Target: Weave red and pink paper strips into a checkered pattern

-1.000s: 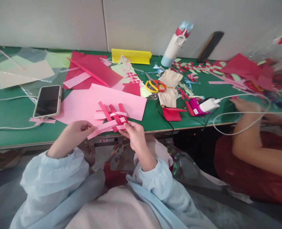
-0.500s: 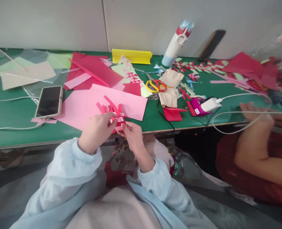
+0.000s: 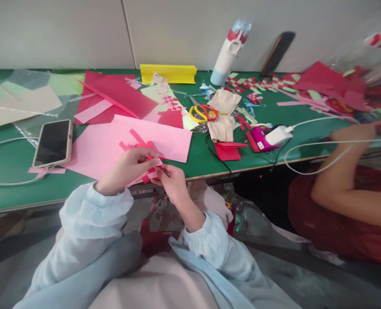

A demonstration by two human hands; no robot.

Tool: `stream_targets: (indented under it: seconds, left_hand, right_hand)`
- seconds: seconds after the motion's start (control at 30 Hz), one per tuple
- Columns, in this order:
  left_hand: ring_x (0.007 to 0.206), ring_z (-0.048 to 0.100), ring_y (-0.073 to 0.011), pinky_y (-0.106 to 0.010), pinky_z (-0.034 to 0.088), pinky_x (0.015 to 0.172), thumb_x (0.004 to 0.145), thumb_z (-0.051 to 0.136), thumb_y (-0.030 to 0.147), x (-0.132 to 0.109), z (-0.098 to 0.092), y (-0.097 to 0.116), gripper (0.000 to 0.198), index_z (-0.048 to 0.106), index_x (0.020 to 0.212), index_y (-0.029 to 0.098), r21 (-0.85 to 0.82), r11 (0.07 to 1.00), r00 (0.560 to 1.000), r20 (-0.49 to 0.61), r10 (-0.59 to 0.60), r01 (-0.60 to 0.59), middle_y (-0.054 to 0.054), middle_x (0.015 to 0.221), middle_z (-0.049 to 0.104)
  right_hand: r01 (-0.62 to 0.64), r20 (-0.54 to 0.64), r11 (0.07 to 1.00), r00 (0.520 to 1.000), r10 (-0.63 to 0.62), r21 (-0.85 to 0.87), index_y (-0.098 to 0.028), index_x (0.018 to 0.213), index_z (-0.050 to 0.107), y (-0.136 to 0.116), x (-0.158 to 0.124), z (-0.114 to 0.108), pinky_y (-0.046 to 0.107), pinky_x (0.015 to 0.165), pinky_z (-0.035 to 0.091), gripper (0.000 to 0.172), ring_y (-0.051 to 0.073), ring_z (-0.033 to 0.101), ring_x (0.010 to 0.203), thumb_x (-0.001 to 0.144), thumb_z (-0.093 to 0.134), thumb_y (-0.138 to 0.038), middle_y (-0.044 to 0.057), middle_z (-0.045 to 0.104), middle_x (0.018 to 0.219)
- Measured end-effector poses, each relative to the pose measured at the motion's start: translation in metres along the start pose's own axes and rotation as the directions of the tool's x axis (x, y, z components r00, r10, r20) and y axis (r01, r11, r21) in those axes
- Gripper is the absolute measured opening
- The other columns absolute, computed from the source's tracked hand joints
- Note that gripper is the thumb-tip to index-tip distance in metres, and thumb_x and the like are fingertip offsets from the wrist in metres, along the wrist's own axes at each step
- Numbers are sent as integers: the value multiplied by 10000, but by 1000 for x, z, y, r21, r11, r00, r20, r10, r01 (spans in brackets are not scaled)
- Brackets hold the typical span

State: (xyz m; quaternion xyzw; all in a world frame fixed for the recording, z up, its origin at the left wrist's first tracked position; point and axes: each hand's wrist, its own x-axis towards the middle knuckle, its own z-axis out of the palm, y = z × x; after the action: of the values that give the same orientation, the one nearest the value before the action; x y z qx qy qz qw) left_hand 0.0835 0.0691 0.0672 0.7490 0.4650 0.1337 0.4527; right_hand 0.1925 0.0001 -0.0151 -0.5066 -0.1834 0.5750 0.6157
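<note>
Between my two hands is a piece woven from red and pink paper strips [image 3: 150,174], held at the table's front edge. My left hand [image 3: 129,165] pinches a pink strip at the top of it, thumb and fingers closed. From the right, my right hand [image 3: 171,180] grips the piece's edge with thumb and forefinger. Loose red strip ends [image 3: 137,137] stick up behind my left fingers, which hide part of the weave. Beneath lies a large pink paper sheet [image 3: 174,143] on the green table.
A phone [image 3: 53,143] with a cable lies at the left. Scissors [image 3: 203,113], a white bottle [image 3: 231,53], a folded red paper [image 3: 231,150] and a purple adapter [image 3: 261,138] are beyond my right hand. Another person's arm [image 3: 348,171] rests at the right edge.
My left fingers have shifted onto a pink strip near my right hand, covering more of the weave. The whole view has swung slightly. The other person's hand has moved up a little.
</note>
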Motion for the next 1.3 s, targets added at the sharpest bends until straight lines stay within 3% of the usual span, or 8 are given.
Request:
stream_targets:
  seconds: [0.1, 0.27, 0.4, 0.5, 0.7, 0.83, 1.07, 1.3]
  left_hand:
    - [524, 397, -107, -240, 294, 490, 799, 594, 498, -2, -3, -1, 343, 690, 900, 185, 3, 1000, 999, 36, 8, -8, 26, 589, 491]
    - [488, 379, -116, -244, 300, 479, 822, 561, 504, -14, -13, -13, 440, 620, 1135, 201, 93, 995, 994, -108, -32, 42, 53, 549, 446]
    - [503, 425, -127, -254, 304, 496, 832, 518, 495, -28, -26, -25, 352, 634, 1002, 209, 197, 967, 956, -273, -106, 163, 34, 571, 505]
    - [518, 456, -145, -269, 302, 510, 828, 486, 484, -34, -31, -33, 314, 644, 875, 217, 346, 891, 930, -320, -182, 294, 13, 590, 545]
    - [515, 472, -171, -286, 289, 510, 853, 404, 560, -30, -25, -46, 445, 561, 622, 214, 395, 878, 958, -201, -206, 272, -4, 514, 503]
    - [478, 420, -155, -284, 282, 495, 833, 433, 587, -22, -18, -48, 455, 577, 627, 208, 300, 916, 955, -210, -207, 265, 22, 471, 424]
    - [497, 389, -126, -266, 275, 487, 777, 559, 605, -23, -17, -46, 428, 604, 708, 185, 61, 972, 952, -223, -210, 229, 37, 527, 439]
    - [515, 376, -122, -255, 255, 478, 742, 576, 624, -40, -28, -42, 432, 609, 690, 196, 111, 966, 964, -156, -217, 235, 31, 548, 461]
  right_hand:
    - [-2, 8, 999, 1000, 2, 34, -169, 770, 685, -1, -1, 1, 314, 683, 610, 297, 128, 665, 620, 630, 791, -408, -22, 680, 670]
    - [-13, -7, 997, 1000, 14, 82, -163, 813, 691, -2, -2, 0, 347, 715, 622, 301, 148, 686, 676, 629, 799, -376, -6, 702, 706]
    - [-20, -29, 994, 999, 23, 110, -164, 807, 693, -4, -3, -4, 363, 749, 631, 311, 135, 671, 681, 601, 817, -360, -15, 692, 718]
    - [-17, -21, 992, 1000, 19, 122, -162, 791, 693, -6, -4, -5, 366, 743, 636, 294, 125, 655, 664, 604, 810, -356, -15, 686, 736]
    - [-16, -48, 992, 999, 23, 126, -161, 762, 681, -6, -5, -5, 367, 732, 637, 299, 118, 627, 656, 580, 825, -348, -22, 651, 713]
    - [-18, -47, 993, 999, 24, 120, -162, 765, 675, -6, -6, -5, 365, 732, 635, 327, 115, 620, 648, 568, 841, -363, -30, 629, 696]
    - [20, -62, 994, 998, -13, 112, -159, 723, 672, -6, -7, -4, 327, 713, 630, 308, 101, 612, 628, 587, 831, -384, -28, 631, 685]
    - [81, -118, 987, 991, -65, 136, -170, 792, 703, -7, -5, -8, 348, 755, 624, 295, 131, 652, 686, 629, 806, -393, -8, 663, 731]
